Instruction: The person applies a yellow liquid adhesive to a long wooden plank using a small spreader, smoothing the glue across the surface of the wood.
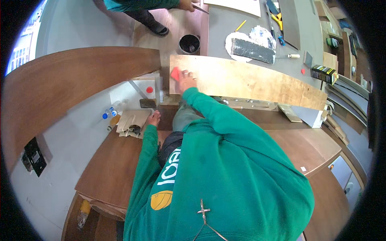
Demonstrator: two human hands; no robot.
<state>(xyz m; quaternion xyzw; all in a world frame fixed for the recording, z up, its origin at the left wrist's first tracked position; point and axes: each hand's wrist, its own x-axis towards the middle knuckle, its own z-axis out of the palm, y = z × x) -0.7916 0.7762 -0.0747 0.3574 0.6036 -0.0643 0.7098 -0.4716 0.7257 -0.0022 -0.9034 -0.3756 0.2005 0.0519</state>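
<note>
A long pale wooden panel (pixel 241 76) with one curved edge lies across in front of me. My right hand (pixel 187 81) is over its left end, closed on a small flat red piece (pixel 175 74) pressed to the wood; its exact kind is unclear. My left hand (pixel 154 117) is lower, at the brown bench (pixel 112 160), fingers loosely bent and apart, holding nothing that I can see. Beside it lies a folded brown paper bag (pixel 130 120) with a dark item on it. A small brown block (pixel 148 103) sits just beyond that hand.
A grey table (pixel 225 24) bears a white-smeared dark block (pixel 253 50), a pencil (pixel 240 26), yellow-handled pliers (pixel 277 18) and a black box (pixel 324 74). A bucket (pixel 189 43) stands on the floor. Another person's hand (pixel 187 5) holds a thin tool. Plastic bottles (pixel 114 109) lie left.
</note>
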